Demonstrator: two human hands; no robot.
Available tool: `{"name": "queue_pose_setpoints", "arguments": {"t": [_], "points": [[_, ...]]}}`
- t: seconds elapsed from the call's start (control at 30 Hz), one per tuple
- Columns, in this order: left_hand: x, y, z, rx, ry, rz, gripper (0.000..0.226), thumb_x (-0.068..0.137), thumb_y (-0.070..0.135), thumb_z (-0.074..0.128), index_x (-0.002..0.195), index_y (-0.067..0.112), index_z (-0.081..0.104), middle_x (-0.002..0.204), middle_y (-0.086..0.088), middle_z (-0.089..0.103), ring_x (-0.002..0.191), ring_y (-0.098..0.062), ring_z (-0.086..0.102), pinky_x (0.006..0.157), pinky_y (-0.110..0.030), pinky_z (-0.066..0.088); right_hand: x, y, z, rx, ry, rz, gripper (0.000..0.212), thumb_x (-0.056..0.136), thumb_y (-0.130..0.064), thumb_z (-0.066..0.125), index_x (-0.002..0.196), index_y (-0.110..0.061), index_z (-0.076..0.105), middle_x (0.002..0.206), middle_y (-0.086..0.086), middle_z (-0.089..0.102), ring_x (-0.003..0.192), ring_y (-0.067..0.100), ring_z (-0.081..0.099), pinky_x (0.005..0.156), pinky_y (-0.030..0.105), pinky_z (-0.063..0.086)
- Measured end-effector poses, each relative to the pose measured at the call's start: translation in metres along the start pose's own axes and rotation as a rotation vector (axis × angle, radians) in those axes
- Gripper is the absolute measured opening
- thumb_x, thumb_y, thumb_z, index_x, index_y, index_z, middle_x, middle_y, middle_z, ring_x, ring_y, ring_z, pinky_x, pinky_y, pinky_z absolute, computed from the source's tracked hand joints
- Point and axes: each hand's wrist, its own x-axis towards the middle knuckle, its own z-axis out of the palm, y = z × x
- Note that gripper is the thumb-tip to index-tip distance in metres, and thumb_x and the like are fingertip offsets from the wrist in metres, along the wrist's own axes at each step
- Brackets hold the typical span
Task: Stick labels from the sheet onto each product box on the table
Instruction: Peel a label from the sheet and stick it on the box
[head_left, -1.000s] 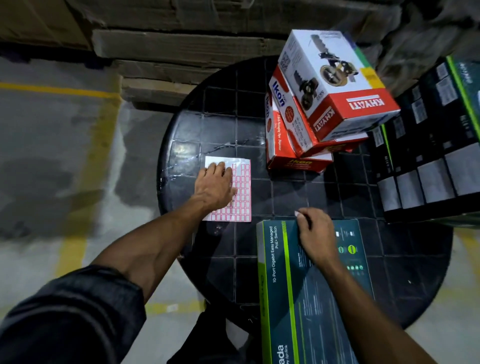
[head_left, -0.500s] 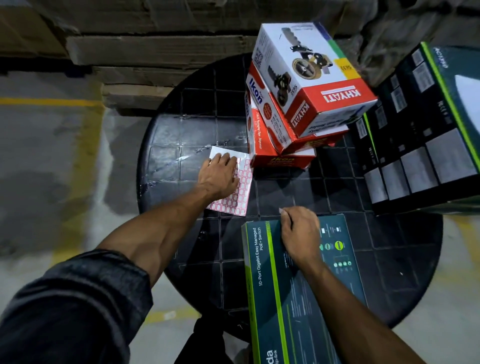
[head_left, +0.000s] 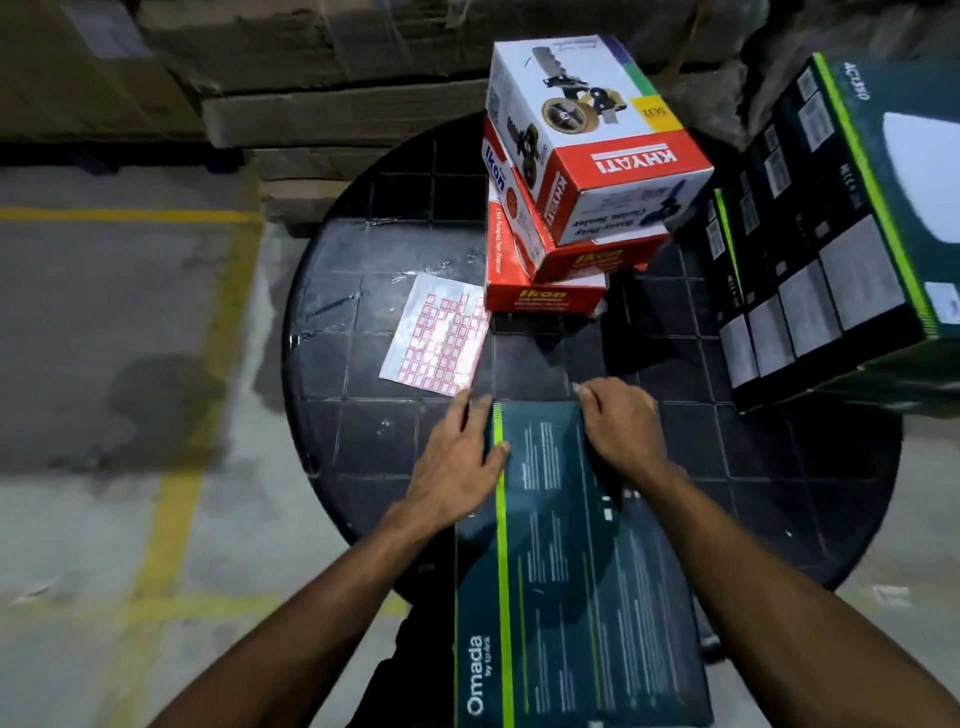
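A dark teal Omada box lies at the near edge of the round black table. My left hand holds its left edge, thumb over the green stripe. My right hand curls over the box's far end, with a small white bit at a fingertip. The label sheet, white with red-framed labels, lies free on the table beyond my left hand. Behind it stand two red Ikon boxes with a white and red Khyati box on top.
Large dark boxes with green stripes are stacked at the table's right. Brown cartons are piled behind the table. Grey floor with yellow lines lies to the left.
My left hand has left the label sheet and come to the Omada box's left edge. The box now shows a different face, with fine print. The view has shifted.
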Motion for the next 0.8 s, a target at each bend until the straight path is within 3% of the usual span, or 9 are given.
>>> {"name": "queue_pose_setpoints", "arguments": {"t": [0.17, 0.3, 0.47, 0.63, 0.8], "points": [[0.003, 0.02, 0.013, 0.074, 0.057, -0.077, 0.056, 0.099, 0.033, 0.045, 0.148, 0.013, 0.029, 0.157, -0.009, 0.019, 0.131, -0.036, 0.039, 0.107, -0.043, 0.034, -0.014, 0.02, -0.013, 0.176, -0.045, 0.041, 0.035, 0.102, -0.031, 0.041, 0.083, -0.013, 0.064, 0.083, 0.007, 0.067, 0.081, 0.03, 0.062, 0.082, 0.04, 0.046], [-0.011, 0.034, 0.028, 0.196, 0.123, -0.062, 0.046, 0.096, 0.031, 0.042, 0.137, 0.008, 0.042, 0.142, -0.013, 0.039, 0.122, -0.035, 0.044, 0.102, -0.042, 0.037, -0.041, 0.033, -0.01, 0.196, -0.036, 0.099, 0.032, 0.103, -0.033, 0.042, 0.091, -0.014, 0.065, 0.091, 0.006, 0.068, 0.086, 0.029, 0.061, 0.091, 0.04, 0.04], [-0.016, 0.042, 0.046, 0.453, 0.191, 0.012, 0.046, 0.098, 0.037, 0.034, 0.135, 0.014, 0.047, 0.138, -0.008, 0.05, 0.139, -0.028, 0.032, 0.117, -0.044, 0.02, -0.051, 0.041, -0.014, 0.362, -0.02, 0.048, 0.02, 0.1, -0.028, 0.051, 0.092, -0.019, 0.067, 0.088, -0.002, 0.065, 0.083, 0.019, 0.06, 0.087, 0.044, 0.048], [-0.004, 0.041, 0.054, 0.44, 0.192, 0.182, 0.042, 0.099, 0.036, 0.027, 0.125, 0.016, 0.054, 0.119, -0.005, 0.059, 0.114, -0.023, 0.051, 0.113, -0.04, 0.027, -0.038, 0.035, -0.024, 0.2, -0.152, -0.065, 0.022, 0.1, -0.029, 0.05, 0.098, -0.017, 0.068, 0.1, 0.002, 0.064, 0.092, 0.021, 0.059, 0.075, 0.033, 0.045], [0.0, 0.032, 0.063, 0.406, 0.296, 0.233, 0.034, 0.1, 0.032, 0.034, 0.118, 0.016, 0.057, 0.108, -0.004, 0.06, 0.101, -0.023, 0.053, 0.106, -0.038, 0.03, -0.031, 0.03, -0.024, 0.078, -0.226, -0.159, 0.021, 0.1, -0.027, 0.049, 0.102, -0.018, 0.068, 0.104, 0.002, 0.065, 0.094, 0.025, 0.061, 0.081, 0.038, 0.05]]}}
